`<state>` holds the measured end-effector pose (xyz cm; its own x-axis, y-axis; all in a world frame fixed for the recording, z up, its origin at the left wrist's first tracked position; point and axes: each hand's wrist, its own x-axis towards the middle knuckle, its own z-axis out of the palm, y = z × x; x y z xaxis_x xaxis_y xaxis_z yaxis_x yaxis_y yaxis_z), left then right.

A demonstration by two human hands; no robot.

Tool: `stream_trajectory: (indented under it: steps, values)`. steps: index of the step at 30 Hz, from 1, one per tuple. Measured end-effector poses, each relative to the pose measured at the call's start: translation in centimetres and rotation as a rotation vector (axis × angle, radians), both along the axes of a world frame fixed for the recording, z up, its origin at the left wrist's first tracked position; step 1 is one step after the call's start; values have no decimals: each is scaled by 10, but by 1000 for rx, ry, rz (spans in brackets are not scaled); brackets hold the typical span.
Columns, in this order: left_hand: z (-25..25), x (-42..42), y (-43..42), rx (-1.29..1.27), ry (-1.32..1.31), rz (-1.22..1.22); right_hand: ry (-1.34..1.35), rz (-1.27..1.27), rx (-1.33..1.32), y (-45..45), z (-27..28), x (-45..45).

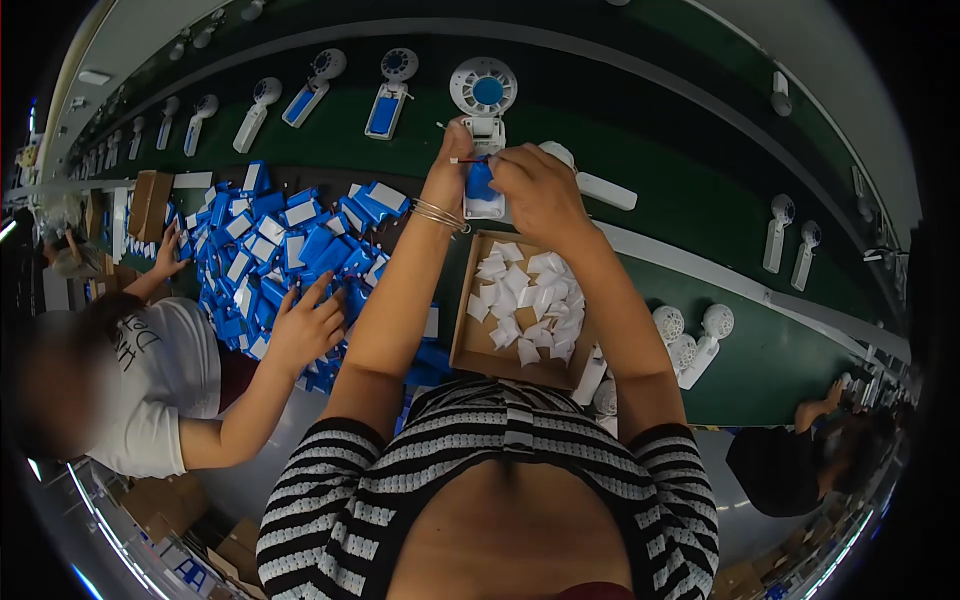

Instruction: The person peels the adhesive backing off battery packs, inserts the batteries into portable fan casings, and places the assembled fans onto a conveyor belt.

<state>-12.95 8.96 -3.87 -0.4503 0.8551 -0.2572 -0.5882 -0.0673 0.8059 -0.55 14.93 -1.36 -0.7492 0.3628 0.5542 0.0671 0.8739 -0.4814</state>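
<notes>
A white handheld fan housing (484, 207) lies open in front of me, its round head with a blue centre pointing away. Along its left edge, my left hand (448, 168) is closed on the housing, thumb stretched toward the hinge. A blue battery pack (480, 180) sits in or just over the handle's cavity. My right hand (535, 190) has its bent fingers on the pack's right side; the fingertips are partly hidden. A short dark red wire with a white plug (455, 160) crosses above the pack, near my left thumb.
A cardboard tray (457, 330) of white square pieces stands near me. Blue battery packs (285, 245) are heaped to the left, where a co-worker's hand (312, 320) reaches in. More fans (385, 110) line the green bench (650, 170); another person sits far right.
</notes>
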Motion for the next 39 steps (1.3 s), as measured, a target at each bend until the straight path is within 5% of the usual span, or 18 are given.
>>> stream_trajectory:
  steps: [9, 12, 16, 18, 20, 23, 25, 27, 32, 35, 37, 39]
  values:
    - [14, -7, -23, 19, 74, 62, 10, -23, 58, -37, 4, -5]
    - [13, -7, -28, 57, -33, -92, 33, -180, 56, -41, 10, -9]
    - [20, 12, -25, 108, 55, -37, 27, -189, -150, -36, -11, -11]
    - [2, 22, -24, 137, 209, -27, -11, -193, -575, -47, -14, -11]
    - [-20, 25, -22, 131, 210, -2, -34, -192, -375, -39, -16, -11]
    - [-34, 16, -32, 53, 342, -99, 80, -33, -1226, -14, -27, -7]
    - [-6, 9, -52, -199, 488, -217, 31, -202, -1155, 24, -42, -17]
    - [-14, -12, -75, -433, 1198, -10, 46, -371, -993, 75, -53, -32]
    - [-28, -65, -93, -1008, 1960, 309, -294, -590, -710, 148, -101, -49]
    - [-56, -87, -86, -1318, 1823, 76, -290, -379, -189, 115, -90, -45]
    - [-55, -88, -81, -1370, 1646, 77, -327, -171, -307, 64, -73, -29]
    - [-57, -83, -82, -1301, 1573, 176, -658, -40, -331, 41, -68, -23]
